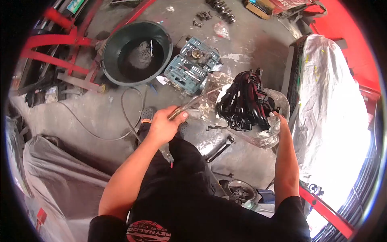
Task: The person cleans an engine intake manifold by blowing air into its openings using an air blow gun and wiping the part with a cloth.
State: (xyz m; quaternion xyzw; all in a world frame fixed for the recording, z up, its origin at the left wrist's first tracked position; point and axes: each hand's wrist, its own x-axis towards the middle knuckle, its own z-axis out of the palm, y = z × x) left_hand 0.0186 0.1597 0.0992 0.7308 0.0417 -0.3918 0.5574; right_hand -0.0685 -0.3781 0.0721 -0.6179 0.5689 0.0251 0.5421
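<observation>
My left hand (164, 126) is closed around the handle of a long thin tool that looks like a screwdriver (192, 103). Its shaft points up and right toward a black ribbed part (242, 103), which looks like an engine intake manifold. At that part's lower right side, my right hand (280, 120) grips a crumpled whitish rag (273, 131). The fingers there are partly hidden. Beneath the manifold is a worn, light-coloured tray-like surface (283, 99).
A dark green basin (108, 60) holds dark liquid and a rag. Beside it lies an open socket set case (187, 76). A hose (125, 101) curls on the floor. Silver sheeting (322, 92) covers something at right; red metal stands (52, 40) are at left.
</observation>
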